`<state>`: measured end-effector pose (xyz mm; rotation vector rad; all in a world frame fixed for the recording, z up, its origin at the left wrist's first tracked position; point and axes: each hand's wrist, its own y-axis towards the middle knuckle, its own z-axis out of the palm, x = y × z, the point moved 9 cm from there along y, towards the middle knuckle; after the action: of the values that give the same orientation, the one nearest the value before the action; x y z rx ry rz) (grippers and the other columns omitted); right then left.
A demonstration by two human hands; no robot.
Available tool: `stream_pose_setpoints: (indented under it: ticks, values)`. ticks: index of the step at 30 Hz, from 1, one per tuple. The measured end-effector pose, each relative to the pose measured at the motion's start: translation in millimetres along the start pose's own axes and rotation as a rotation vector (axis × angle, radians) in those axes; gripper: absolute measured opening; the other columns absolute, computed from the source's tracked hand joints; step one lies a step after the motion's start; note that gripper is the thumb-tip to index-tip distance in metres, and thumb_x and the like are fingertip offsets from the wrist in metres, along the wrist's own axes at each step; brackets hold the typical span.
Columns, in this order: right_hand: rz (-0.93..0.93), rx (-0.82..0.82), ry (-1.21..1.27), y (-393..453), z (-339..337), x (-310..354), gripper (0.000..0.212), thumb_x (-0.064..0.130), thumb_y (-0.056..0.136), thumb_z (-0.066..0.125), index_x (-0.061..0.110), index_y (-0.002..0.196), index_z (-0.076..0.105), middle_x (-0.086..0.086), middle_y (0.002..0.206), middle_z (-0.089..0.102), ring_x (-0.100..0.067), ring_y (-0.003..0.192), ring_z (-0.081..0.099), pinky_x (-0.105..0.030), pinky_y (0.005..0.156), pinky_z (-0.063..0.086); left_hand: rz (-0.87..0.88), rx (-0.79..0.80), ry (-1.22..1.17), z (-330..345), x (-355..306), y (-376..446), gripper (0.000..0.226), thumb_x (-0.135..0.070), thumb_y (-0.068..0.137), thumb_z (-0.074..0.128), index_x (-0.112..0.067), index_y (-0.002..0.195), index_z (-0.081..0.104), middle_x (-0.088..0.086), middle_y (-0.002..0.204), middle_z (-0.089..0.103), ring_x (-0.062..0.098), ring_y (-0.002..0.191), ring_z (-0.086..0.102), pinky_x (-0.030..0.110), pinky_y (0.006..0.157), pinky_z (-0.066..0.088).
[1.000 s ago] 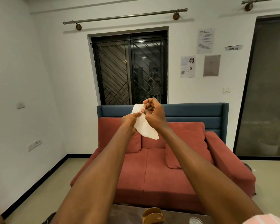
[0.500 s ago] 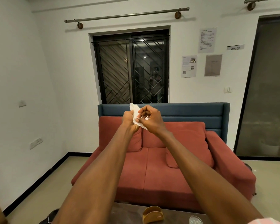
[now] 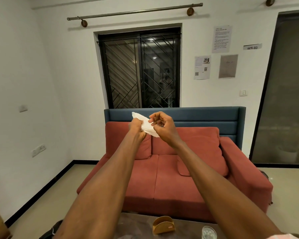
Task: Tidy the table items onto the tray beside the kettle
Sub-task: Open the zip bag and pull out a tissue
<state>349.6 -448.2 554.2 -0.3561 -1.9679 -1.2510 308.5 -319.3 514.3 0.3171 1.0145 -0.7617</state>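
Both my arms reach out in front of me at chest height, above the table. A white paper napkin (image 3: 146, 125) is crumpled between my hands. My left hand (image 3: 136, 129) is closed around its left part. My right hand (image 3: 161, 126) pinches its right edge with curled fingers. Down at the bottom of the view stands a tan wooden napkin holder (image 3: 163, 224) on the dark table (image 3: 133, 225). A clear glass (image 3: 208, 232) stands to its right. No tray or kettle is in view.
A red sofa (image 3: 171, 178) with a blue backrest stands just behind the table. A barred window and white walls lie beyond it. A dark glass door (image 3: 286, 94) is at the right. Bare floor runs along the left side.
The napkin, a flat hanging sheet a second ago, is now bunched up small between my hands. Both hands have closed in on it and stayed at about the same height.
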Motion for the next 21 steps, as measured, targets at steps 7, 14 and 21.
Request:
stream_pose_setpoints:
  ticks: [7,14,21]
  values:
    - [-0.165,0.240,-0.839,-8.5,25.8,-12.6,0.047,0.028,0.077,0.069,0.022,0.123,0.059,0.004,0.120,0.060,-0.017,0.108,0.056,-0.037,0.096,0.037,0.015,-0.083,-0.091,-2.6,4.7,5.6,0.046,0.012,0.093,0.033,0.004,0.137,0.043,0.023,0.117,0.056,0.040,0.104,0.060,0.049,0.086,0.051]
    - [-0.067,-0.009,-0.860,0.1,3.8,-20.4,0.020,0.014,0.083,0.057,0.018,0.098,0.070,-0.001,0.094,0.072,-0.024,0.090,0.062,-0.039,0.087,0.037,0.081,-0.105,0.211,-8.9,8.6,13.7,0.067,-0.009,0.089,0.048,-0.007,0.152,0.022,0.014,0.125,0.055,0.027,0.099,0.063,0.041,0.082,0.055]
    - [0.286,0.107,-0.465,-3.3,-11.2,-71.3,0.010,0.010,0.079,0.073,0.019,0.079,0.071,-0.003,0.074,0.067,-0.024,0.077,0.060,-0.037,0.073,0.044,0.365,0.254,0.990,-1.2,11.5,20.3,0.049,-0.023,0.071,0.056,-0.011,0.118,0.067,0.005,0.128,0.063,0.024,0.118,0.054,0.043,0.106,0.035]
